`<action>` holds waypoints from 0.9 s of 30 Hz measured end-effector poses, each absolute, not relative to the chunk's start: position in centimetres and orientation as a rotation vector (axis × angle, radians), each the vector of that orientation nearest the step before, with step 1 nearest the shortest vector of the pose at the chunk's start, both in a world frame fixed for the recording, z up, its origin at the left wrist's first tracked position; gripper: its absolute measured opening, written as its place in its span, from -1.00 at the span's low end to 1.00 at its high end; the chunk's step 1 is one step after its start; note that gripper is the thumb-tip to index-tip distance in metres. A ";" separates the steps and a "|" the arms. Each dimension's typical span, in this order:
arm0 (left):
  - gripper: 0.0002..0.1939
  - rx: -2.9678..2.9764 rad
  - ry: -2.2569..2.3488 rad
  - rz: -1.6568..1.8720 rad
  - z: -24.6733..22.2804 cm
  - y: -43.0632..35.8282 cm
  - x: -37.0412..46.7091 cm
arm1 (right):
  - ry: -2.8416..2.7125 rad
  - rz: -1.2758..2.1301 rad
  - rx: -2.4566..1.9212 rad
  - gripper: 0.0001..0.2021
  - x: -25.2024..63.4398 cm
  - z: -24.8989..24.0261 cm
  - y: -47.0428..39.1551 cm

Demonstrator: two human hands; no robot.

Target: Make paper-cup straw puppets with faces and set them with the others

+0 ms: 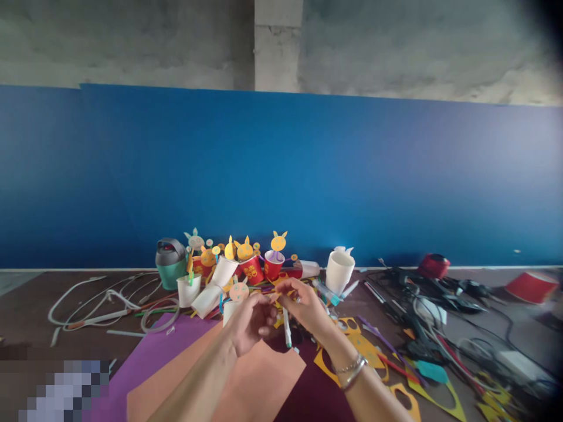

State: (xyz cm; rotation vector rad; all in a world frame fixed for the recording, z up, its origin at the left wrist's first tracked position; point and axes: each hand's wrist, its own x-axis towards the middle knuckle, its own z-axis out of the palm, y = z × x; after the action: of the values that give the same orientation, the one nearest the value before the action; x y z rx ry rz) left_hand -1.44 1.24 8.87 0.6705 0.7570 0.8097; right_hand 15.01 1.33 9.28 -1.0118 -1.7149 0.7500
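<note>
My left hand [251, 323] and my right hand [303, 306] meet over the front of the table, fingertips pinched together. Between them is a small peach paper piece [274, 297], partly hidden by the fingers. A white cup with a peach paper animal head [240, 289] stands just behind my left hand. Beneath the hands lie a peach paper sheet [264, 384] and a purple paper sheet [152, 354]. A white marker [287, 328] lies just below my right hand.
Red paper cups [251, 271] and white cups with yellow paper heads stand at the back. A tall white cup [340, 272] is to their right. A teal container [171, 266] and looped cables stand left. Yellow paper scraps [363, 349], a glue gun [417, 328] and tangled wires lie right.
</note>
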 end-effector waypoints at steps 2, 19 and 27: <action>-0.87 0.655 0.747 0.739 9.1 1.3 -1.6 | -1.710 0.818 -0.977 -0.90 15.1 9.5 1.2; -0.67 1.039 0.891 1.110 8.7 0.5 -0.4 | -1.363 1.277 -1.061 -0.70 15.5 10.5 1.1; -0.69 1.613 1.474 1.145 9.0 0.9 -1.4 | -1.363 0.997 -1.068 -0.67 16.0 10.6 1.4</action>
State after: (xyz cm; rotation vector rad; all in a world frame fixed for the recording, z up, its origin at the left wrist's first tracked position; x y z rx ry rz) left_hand -1.39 0.90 9.01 1.6128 1.4739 1.1451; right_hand 15.96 1.36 10.55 -1.0676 -1.3629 0.9969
